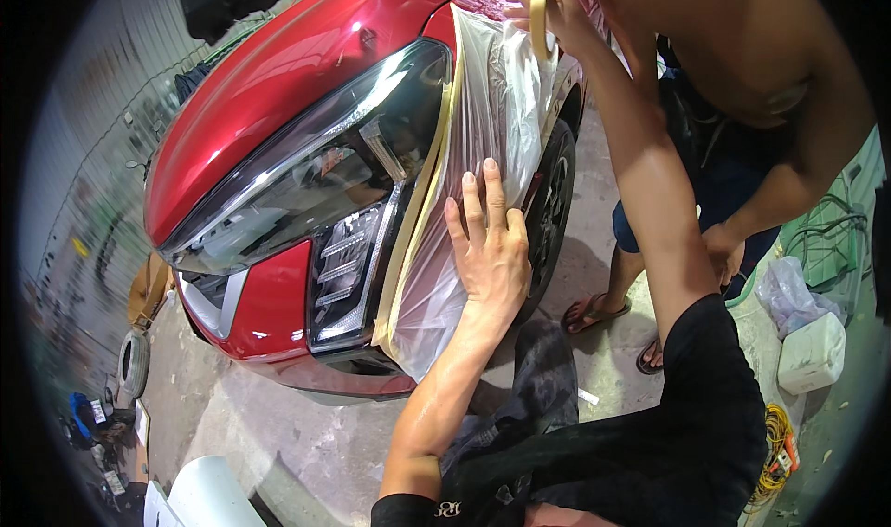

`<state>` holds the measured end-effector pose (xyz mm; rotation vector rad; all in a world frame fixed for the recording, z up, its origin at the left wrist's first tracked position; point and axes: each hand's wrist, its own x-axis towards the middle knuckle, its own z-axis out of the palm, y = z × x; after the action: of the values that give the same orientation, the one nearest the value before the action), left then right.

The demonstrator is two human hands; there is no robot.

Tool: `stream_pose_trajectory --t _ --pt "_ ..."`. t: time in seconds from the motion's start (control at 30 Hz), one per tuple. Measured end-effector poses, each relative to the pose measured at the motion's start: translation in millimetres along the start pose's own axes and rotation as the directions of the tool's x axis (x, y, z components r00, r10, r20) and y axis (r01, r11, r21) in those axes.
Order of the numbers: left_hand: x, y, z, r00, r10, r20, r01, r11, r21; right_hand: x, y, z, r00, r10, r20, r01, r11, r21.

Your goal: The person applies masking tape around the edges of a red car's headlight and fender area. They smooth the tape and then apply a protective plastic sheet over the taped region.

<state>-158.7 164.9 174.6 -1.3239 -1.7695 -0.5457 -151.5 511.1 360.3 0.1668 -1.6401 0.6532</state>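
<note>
My left hand point(494, 253) lies with fingers spread on a clear plastic masking film point(501, 82). The film hangs down the front fender of a red car point(306, 100), beside the headlight point(334, 184). A strip of yellowish masking tape point(415, 221) runs along the film's edge next to the headlight. Farther up, my right arm reaches out to the top of the fender. There my right hand point(568, 21) holds a roll of masking tape point(539, 21), some of its fingers stretched out past the roll.
At the right stands another person point(733, 44) in dark shorts and sandals, close to my right arm. The front wheel point(554, 212) shows behind the film. A white jerrycan point(812, 353), a plastic bag point(794, 295) and a coiled yellow cord point(776, 453) are on the floor. A tyre point(134, 364) stands far left.
</note>
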Motion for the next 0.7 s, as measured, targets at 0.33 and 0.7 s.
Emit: stream_pose_trajectory --t 0.33,0.7 --pt "-0.1 16.8 -11.5 0.998 0.050 0.035 -0.039 0.967 -0.252 -120.4 -165.4 38.6 0.987 -0.081 0.138 0.138 0.866 -0.480" --pt "-34.1 -22.8 -84.8 0.956 -0.187 -0.226 0.083 0.912 -0.402 -183.6 -185.0 71.6 0.817 0.552 -0.165 -0.550 0.662 -0.509"
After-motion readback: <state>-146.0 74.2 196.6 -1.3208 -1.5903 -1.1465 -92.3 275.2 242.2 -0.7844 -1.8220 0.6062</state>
